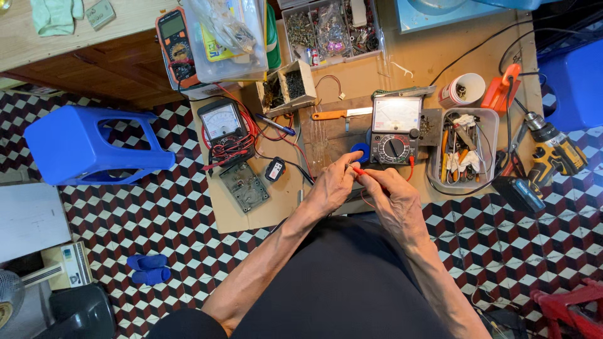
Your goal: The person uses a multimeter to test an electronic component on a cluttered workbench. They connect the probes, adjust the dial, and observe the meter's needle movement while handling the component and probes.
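**Two hands met at a red test probe**

The person sat over a low tabletop (440,50) covered with brown cardboard. Both hands were close together near its front edge. The left hand (333,188) and the right hand (392,201) touched at the fingertips. Between them was a thin red probe (357,169). Both hands looked pinched shut on it, the left at the tip and the right further back. It was too small to tell if something tiny was held at the tip too.

A red wire (411,168) curved from the hands up to a black and white meter (394,130) with a big round dial. The meter lay just behind the hands. A small blue roll (360,152) sat just beside it.

The step in hand looked like getting the probe ready to test something. The next move would likely call for a steady, gentle touch, because the tip was small and thin.

Other things lay around. A second meter (223,125) with red wires sat to the left, near an open grey box (245,186). An orange-handled knife (342,114) lay behind. A clear tray of tools (468,147) stood to the right, with a yellow drill (553,147) beyond it. A blue stool (88,147) lay on its side on the checked floor (163,213).
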`<state>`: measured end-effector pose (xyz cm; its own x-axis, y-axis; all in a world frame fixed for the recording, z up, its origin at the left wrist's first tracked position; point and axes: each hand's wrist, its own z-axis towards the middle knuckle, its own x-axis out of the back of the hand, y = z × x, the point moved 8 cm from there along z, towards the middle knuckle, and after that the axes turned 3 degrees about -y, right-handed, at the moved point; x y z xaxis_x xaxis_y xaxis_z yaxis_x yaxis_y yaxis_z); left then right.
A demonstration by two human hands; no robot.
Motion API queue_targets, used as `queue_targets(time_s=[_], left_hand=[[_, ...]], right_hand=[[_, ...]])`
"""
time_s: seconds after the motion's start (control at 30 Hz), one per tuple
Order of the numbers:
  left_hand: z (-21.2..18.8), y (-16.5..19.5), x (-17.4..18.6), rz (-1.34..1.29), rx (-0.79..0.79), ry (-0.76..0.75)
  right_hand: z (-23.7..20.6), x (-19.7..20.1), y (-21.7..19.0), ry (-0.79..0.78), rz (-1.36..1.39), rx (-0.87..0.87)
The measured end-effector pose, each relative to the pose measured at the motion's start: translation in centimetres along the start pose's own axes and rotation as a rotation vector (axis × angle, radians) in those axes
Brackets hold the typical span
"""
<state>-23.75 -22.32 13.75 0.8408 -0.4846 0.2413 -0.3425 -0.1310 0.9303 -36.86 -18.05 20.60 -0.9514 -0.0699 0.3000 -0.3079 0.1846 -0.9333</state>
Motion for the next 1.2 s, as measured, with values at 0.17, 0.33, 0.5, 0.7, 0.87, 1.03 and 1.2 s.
queue_targets(time_s=[0.17,0.33,0.5,0.7,0.87,1.03,1.2], left_hand=[[0.2,0.0,0.4,0.046,-0.009,0.021],[0.4,1.3,0.9,0.084,-0.048,0.038],[0.1,1.1,0.9,0.051,0.046,0.016],[0.3,-1.0,-0.1,-0.262,0.145,0.018],[0.9,-2.5,-1.2,-0.527,0.232,0.078],[-0.3,-3.6,0.3,-0.425,0.307,0.163],[0.5,-4.6,-0.1,-0.293,0.207,0.140]], right_hand=[[0.3,-0.2,0.1,0.033,-0.065,-0.051],[0.6,-0.4,0.0,0.035,-0.141,-0.062],[0.7,-0.5,1.1,0.062,-0.103,-0.050],[0.5,-0.5,3.9,0.031,0.160,-0.194],[0.4,-0.4,4.7,0.023,0.072,-0.201],[1.5,1.5,5.0,0.040,-0.009,-0.111],[6.0,6.9,6.4,0.139,-0.452,-0.146]])
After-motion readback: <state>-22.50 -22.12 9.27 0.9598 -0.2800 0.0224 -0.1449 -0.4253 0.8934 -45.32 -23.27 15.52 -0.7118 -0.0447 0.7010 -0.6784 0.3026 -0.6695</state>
